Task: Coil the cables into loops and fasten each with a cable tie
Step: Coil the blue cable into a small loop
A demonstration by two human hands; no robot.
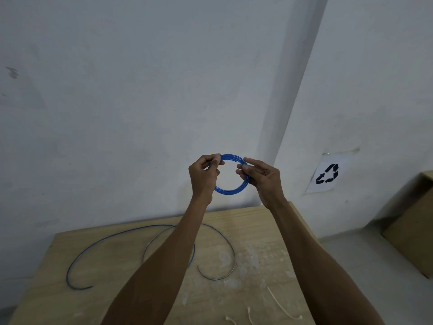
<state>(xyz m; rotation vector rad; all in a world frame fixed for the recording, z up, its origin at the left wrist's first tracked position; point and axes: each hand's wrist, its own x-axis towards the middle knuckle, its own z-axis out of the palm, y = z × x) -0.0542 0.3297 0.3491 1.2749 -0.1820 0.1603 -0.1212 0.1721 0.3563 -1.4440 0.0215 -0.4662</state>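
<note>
Both forearms reach forward and up from the bottom of my view. The hands are raised in front of the wall, above the far edge of the table.

Left hand (204,175): back of the hand toward me, fingers curled. Thumb and fingertips pinch the upper left of the blue sheathed cable wound into a round coil (228,190).

Right hand (263,178): fingers bent, thumb and forefinger closed on the coil's right side. The other fingers curl behind it.

The coil hangs upright in the air between the two hands. Its several turns lie tight together, its open face is toward me, and it touches nothing but the fingers.

Surface: a pale wooden tabletop (70,308), blotched with white smears toward the middle and right. Loose cable lies on it in wide open curves under the forearms. A long blue cable (103,239) sweeps from the left front round toward the back. A thin grey cable (214,279) arcs on the right and hooks back toward the middle. They pass beneath the left forearm, and I cannot tell how many separate lengths there are. Near the front right I count three thin white cable ties (280,302) lying flat, apart from the cables.

Room: a white painted wall with a projecting corner just right of the hands. A white paper sheet with a black recycling symbol (328,174) is stuck on the right-hand wall face. Lower right, a brown cardboard box (412,228) stands on the grey floor (346,252), apart from the table.
</note>
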